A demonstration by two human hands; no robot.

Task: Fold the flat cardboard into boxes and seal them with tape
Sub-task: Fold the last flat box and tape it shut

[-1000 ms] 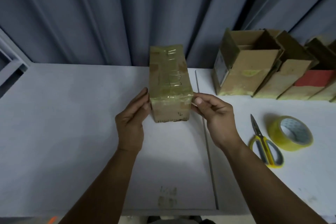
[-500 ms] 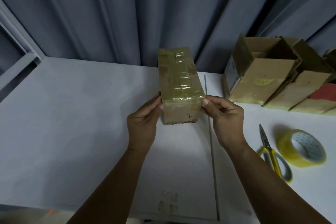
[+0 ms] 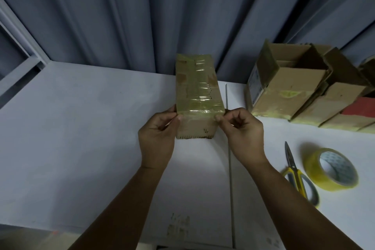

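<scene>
A small brown cardboard box (image 3: pixel 195 91), covered on top with yellowish clear tape, stands on the white table (image 3: pixel 81 128) in the middle. My left hand (image 3: pixel 157 138) holds its near left corner, thumb and fingers pinching the tape edge. My right hand (image 3: pixel 240 132) pinches the near right corner with curled fingers. A roll of yellow tape (image 3: pixel 330 168) lies at the right, with yellow-handled scissors (image 3: pixel 296 172) beside it.
Several open cardboard boxes (image 3: pixel 288 85) stand in a row at the back right, one with a red face (image 3: pixel 359 107). A grey curtain (image 3: pixel 182 16) hangs behind the table. A seam (image 3: pixel 230 168) runs down the tabletop just right of the box.
My fingers have curled more tightly on the box's near corners. The view has tilted slightly; the box stays in place.
</scene>
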